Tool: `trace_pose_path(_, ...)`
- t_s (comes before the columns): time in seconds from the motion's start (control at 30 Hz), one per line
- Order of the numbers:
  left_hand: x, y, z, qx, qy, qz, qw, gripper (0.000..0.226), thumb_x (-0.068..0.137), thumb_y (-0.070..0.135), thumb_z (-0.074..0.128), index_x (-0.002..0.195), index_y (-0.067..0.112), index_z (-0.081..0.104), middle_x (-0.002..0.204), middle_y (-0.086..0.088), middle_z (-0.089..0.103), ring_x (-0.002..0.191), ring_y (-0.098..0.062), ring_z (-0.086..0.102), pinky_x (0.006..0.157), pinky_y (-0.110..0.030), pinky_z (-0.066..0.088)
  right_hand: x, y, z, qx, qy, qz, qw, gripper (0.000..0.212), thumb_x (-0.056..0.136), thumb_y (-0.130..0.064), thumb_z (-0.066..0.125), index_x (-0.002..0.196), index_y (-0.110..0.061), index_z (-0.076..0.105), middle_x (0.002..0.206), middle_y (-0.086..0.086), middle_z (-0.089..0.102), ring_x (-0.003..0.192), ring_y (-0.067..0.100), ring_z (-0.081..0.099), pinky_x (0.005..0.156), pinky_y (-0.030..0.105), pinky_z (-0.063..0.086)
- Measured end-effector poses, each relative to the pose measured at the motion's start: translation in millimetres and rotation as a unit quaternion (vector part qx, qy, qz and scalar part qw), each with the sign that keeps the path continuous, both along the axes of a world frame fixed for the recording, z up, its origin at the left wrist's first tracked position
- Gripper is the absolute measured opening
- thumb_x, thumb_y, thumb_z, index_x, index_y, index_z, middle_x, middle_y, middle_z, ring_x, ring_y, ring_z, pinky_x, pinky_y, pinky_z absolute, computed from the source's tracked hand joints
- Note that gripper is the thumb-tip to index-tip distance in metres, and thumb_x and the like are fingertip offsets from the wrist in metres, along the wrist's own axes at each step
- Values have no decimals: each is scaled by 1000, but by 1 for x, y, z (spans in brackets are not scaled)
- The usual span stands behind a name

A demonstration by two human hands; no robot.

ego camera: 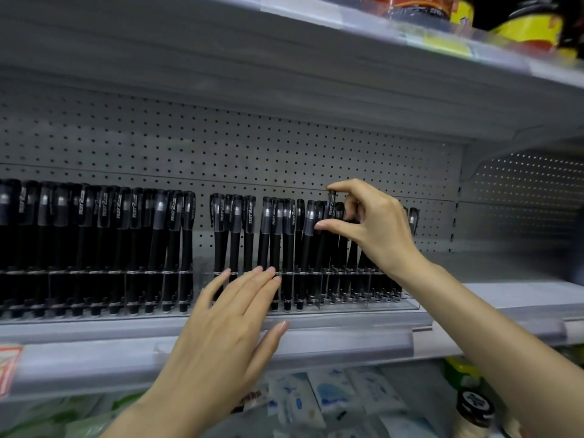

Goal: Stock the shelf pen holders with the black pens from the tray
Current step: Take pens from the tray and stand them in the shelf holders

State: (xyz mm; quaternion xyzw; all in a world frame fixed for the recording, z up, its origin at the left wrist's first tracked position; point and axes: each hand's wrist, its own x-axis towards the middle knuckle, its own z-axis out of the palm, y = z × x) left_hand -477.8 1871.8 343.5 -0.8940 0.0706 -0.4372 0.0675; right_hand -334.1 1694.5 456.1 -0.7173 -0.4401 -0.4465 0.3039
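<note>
A long row of black pens (104,241) with clear caps stands upright in clear pen holders (407,306) on the grey shelf. My right hand (369,222) pinches the cap end of one black pen (331,205) at the right part of the row, index finger on its top and thumb lower on the pens. My left hand (234,314) lies flat with straight fingers against the front of the holders near the middle, fingertips touching the pens there. The tray is not in view.
A pegboard back wall (252,147) rises behind the pens. An upper shelf (347,67) carries jars with yellow labels (531,30). Below the shelf edge (347,343) lie packets of wipes (331,403) and a dark bottle cap (475,406). Gaps show between pen groups.
</note>
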Motion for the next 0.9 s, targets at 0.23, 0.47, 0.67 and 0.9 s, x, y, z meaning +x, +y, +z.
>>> trace_pose_path(0.23, -1, -1, 1, -15, 12, 0, 1000, 54, 97, 45, 31, 134, 13, 54, 137, 1, 54, 128, -10, 42, 107, -39, 26, 1, 0, -8, -52, -129, -81, 987, 60, 74, -64, 52, 109, -18, 67, 73, -15, 38, 63, 5, 36, 65, 23, 30)
trace_pose_path(0.47, -2, -2, 3, -28, 36, 3, 999, 54, 98, 47, 29, 135, 14, 52, 138, 2, 54, 128, -10, 46, 109, -37, 25, -9, -4, -14, -72, -93, -79, 990, 73, 74, -60, 54, 128, -10, 58, 70, -10, 36, 58, 12, 35, 63, 25, 30)
trace_pose_path(0.67, -18, 0, 10, -78, 73, -47, 993, 59, 100, 53, 24, 145, 19, 40, 147, 7, 39, 135, 3, 22, 114, -22, 5, -36, -8, -16, -89, -72, -60, 992, 69, 79, -59, 49, 130, -12, 56, 72, -8, 41, 59, 12, 41, 60, 24, 35)
trace_pose_path(0.9, -85, 10, -12, -104, 76, -75, 989, 60, 99, 53, 27, 144, 16, 41, 149, 2, 39, 138, -4, 23, 115, -26, 8, -98, 9, -61, -170, -47, 26, 984, 59, 86, -52, 51, 129, -13, 56, 80, -10, 42, 65, 5, 39, 60, 22, 37)
